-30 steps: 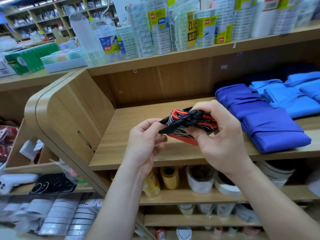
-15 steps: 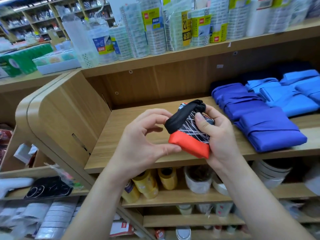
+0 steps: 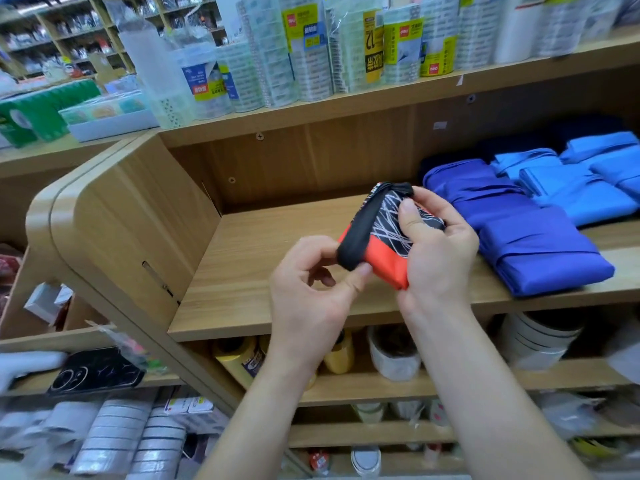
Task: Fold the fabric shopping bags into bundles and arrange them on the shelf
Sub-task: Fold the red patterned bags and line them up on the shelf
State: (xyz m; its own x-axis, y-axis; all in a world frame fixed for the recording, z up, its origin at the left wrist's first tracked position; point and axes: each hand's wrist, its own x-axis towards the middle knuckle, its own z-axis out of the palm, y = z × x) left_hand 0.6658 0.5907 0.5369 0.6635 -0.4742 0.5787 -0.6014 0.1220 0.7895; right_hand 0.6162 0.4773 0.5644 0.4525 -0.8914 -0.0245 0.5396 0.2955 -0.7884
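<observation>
Holding one small folded bundle of orange-red and black fabric scribbled with white lines [image 3: 398,237], the person is keeping it in the air over the front of the light wooden shelf board [image 3: 256,258]. The right hand [image 3: 440,261] is clasping the bundle, its grip closing round the right side with the thumb pressing on the patterned face and the fingers curling behind. The left hand [image 3: 308,299] is pinching the lower end of the black fabric strap [image 3: 358,233] between thumb and forefinger, a narrow grip; the strap is running slantwise across the bundle up to its top corner.

Just right of the bundle, three royal-blue folded fabric bundles [image 3: 540,251] are lying in a row on the same board, as far as the folds can be told apart. Behind them, light-blue folded bundles [image 3: 581,199] are running off the right edge, so their count is unclear. Whether the right hand is touching the nearest blue bundle cannot be told. Bare wood is showing between the blue bundles and the rounded wooden side panel [image 3: 131,216] on the left.

On the shelf above, clear packs of tape rolls with yellow labels [image 3: 370,46] are standing side by side. Below, yellow rolls [image 3: 239,358] and a white roll [image 3: 394,355] are sitting partly hidden behind the forearms.
</observation>
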